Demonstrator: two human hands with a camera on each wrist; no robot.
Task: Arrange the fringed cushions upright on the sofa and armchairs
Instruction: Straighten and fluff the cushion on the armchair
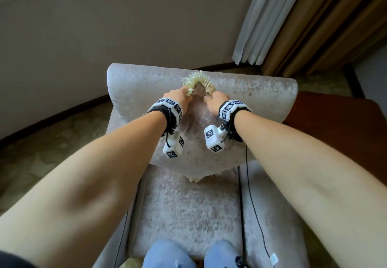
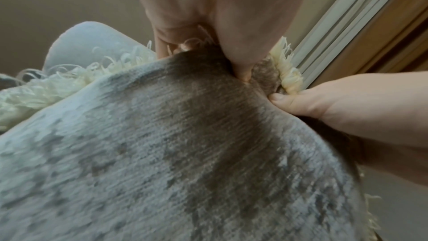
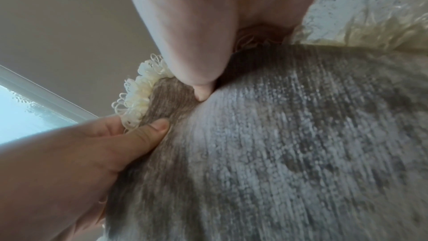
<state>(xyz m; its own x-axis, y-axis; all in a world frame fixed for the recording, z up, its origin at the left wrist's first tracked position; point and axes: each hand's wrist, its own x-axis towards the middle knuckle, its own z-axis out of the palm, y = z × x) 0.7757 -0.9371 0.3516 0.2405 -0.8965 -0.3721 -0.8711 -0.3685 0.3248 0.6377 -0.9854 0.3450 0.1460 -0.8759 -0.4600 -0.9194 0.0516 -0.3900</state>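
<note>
A grey velvet cushion point(image 1: 199, 142) with a cream fringe point(image 1: 198, 79) stands on one corner on the armchair point(image 1: 261, 91), leaning on its backrest. My left hand point(image 1: 178, 96) pinches the left side of the cushion's top corner, thumb point(image 2: 241, 65) pressed into the fabric point(image 2: 185, 144). My right hand point(image 1: 214, 101) pinches the right side of the same corner, thumb point(image 3: 199, 87) dug into the velvet point(image 3: 277, 144). In the left wrist view the right hand point(image 2: 324, 105) shows at the right edge. In the right wrist view the left hand point(image 3: 92, 153) shows at lower left.
The armchair seat point(image 1: 184, 209) lies below the cushion, my knees point(image 1: 167, 255) against its front. A wooden side table point(image 1: 335, 125) stands to the right. Curtains point(image 1: 303, 16) hang at the back right, and a wall point(image 1: 104, 37) is behind the chair. A cable point(image 1: 251, 200) hangs from my right wrist.
</note>
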